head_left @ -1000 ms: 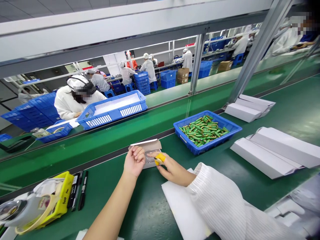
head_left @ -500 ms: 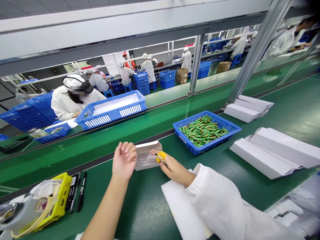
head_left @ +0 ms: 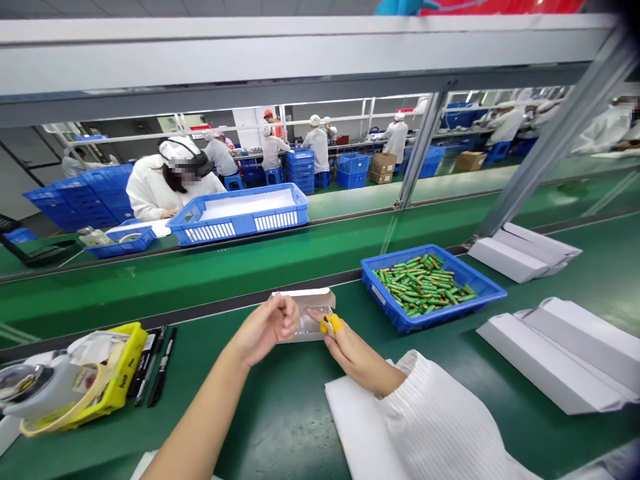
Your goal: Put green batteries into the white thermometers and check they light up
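Note:
My left hand (head_left: 267, 328) hovers at the left front of an open white carton (head_left: 327, 299), its fingers loosely curled and apart from the palm, with nothing visible in them. The carton holds a clear plastic insert (head_left: 306, 323), partly hidden behind my hands. Stretched fingers of my right hand (head_left: 353, 347) reach over the carton's right end and touch or nearly touch the plastic. Yellow coverings (head_left: 331, 325) wrap fingers of that hand. Beneath my right sleeve lies a stack of white sheets (head_left: 350, 417).
A blue tray (head_left: 400, 320) of green batteries stands right of the carton. White cartons (head_left: 545, 363) lie farther right. At left are a yellow basket (head_left: 123, 373) with a bottle, and several pens (head_left: 163, 367). Across the bench, a co-worker (head_left: 150, 190) sits behind a blue crate (head_left: 240, 223).
My left hand has turned from palm toward me to sideways and moved closer to the carton. My right hand stays over the carton. The camera view has levelled and shifted.

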Available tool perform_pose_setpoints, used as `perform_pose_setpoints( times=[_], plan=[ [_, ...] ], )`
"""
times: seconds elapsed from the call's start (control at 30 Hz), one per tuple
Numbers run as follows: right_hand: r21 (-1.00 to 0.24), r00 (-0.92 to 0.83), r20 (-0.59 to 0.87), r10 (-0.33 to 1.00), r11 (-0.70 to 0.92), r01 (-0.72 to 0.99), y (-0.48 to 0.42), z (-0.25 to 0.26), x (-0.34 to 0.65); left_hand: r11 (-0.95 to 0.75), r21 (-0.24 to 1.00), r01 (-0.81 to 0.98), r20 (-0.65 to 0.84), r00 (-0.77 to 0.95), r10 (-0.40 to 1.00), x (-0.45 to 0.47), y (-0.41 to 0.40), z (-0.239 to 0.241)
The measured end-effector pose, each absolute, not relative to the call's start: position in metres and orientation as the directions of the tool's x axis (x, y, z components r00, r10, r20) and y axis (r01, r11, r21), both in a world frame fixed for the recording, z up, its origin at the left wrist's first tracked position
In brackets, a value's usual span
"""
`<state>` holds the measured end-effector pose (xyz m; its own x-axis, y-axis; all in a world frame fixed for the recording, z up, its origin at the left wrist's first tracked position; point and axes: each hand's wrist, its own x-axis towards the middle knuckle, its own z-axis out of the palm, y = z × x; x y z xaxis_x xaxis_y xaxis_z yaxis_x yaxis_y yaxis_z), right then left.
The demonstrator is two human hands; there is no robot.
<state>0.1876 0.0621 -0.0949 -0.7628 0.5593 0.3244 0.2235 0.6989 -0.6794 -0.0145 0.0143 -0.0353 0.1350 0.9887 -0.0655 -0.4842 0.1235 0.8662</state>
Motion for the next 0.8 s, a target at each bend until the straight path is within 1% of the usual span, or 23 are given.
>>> perform_pose_setpoints(
  times=[0.07,0.1,0.17,0.23,0.3,0.37,0.47,0.5,0.53,0.57,0.6,0.63,0.67,0.7,0.77,0.8],
  plan=[
    [-0.711,-0.746,0.339,0.574,0.675,0.196,0.064,-0.097,0.188,0.246,0.714,-0.656,-0.015,0.337,0.941,0.000,0.014,-0.041],
    [-0.734,-0.730,0.349,0.588,0.656,0.177,0.064,-0.097,0.188,0.291,0.633,-0.718,0.015,0.388,0.922,0.005,0.015,-0.045],
    [-0.792,-0.692,0.365,0.623,0.599,0.122,0.065,-0.098,0.187,0.336,0.526,-0.781,0.050,0.423,0.905,0.014,0.016,-0.054],
    [-0.842,-0.654,0.385,0.652,0.537,0.040,0.066,-0.100,0.185,0.365,0.482,-0.797,0.081,0.455,0.887,0.021,0.016,-0.063],
    [-0.873,-0.606,0.406,0.684,0.486,-0.037,0.066,-0.104,0.184,0.367,0.488,-0.792,0.109,0.473,0.875,0.029,0.017,-0.071],
    [-0.886,-0.555,0.416,0.721,0.459,-0.068,0.068,-0.109,0.183,0.332,0.529,-0.781,0.106,0.449,0.887,0.036,0.017,-0.076],
    [-0.891,-0.503,0.411,0.760,0.450,-0.048,0.070,-0.110,0.183,0.267,0.567,-0.779,0.093,0.382,0.919,0.036,0.018,-0.068],
    [-0.890,-0.493,0.413,0.765,0.454,-0.042,0.070,-0.108,0.183,0.220,0.594,-0.773,0.097,0.341,0.935,0.031,0.018,-0.061],
    [-0.886,-0.483,0.419,0.769,0.462,-0.034,0.071,-0.105,0.183,0.147,0.650,-0.745,0.102,0.277,0.956,0.024,0.018,-0.053],
    [-0.879,-0.472,0.430,0.770,0.476,-0.026,0.071,-0.101,0.182,0.043,0.737,-0.674,0.107,0.179,0.978,0.014,0.017,-0.044],
    [-0.869,-0.463,0.444,0.767,0.495,-0.014,0.072,-0.096,0.182,-0.080,0.859,-0.505,0.121,0.049,0.991,0.003,0.017,-0.036],
    [-0.854,-0.458,0.462,0.759,0.520,0.002,0.072,-0.092,0.181,-0.149,0.952,-0.266,0.133,-0.077,0.988,-0.010,0.016,-0.029],
    [-0.833,-0.464,0.480,0.745,0.553,0.026,0.074,-0.089,0.179,-0.152,0.988,-0.014,0.146,-0.201,0.969,-0.023,0.016,-0.024],
    [-0.805,-0.476,0.499,0.724,0.591,0.055,0.075,-0.086,0.177,-0.096,0.974,0.203,0.152,-0.277,0.949,-0.035,0.016,-0.022],
    [-0.722,-0.530,0.535,0.658,0.682,0.117,0.078,-0.084,0.173,0.003,0.931,0.366,0.125,-0.328,0.936,-0.055,0.016,-0.023],
    [-0.672,-0.565,0.547,0.617,0.727,0.143,0.080,-0.085,0.170,0.044,0.919,0.393,0.093,-0.323,0.942,-0.062,0.017,-0.027]
  ],
)
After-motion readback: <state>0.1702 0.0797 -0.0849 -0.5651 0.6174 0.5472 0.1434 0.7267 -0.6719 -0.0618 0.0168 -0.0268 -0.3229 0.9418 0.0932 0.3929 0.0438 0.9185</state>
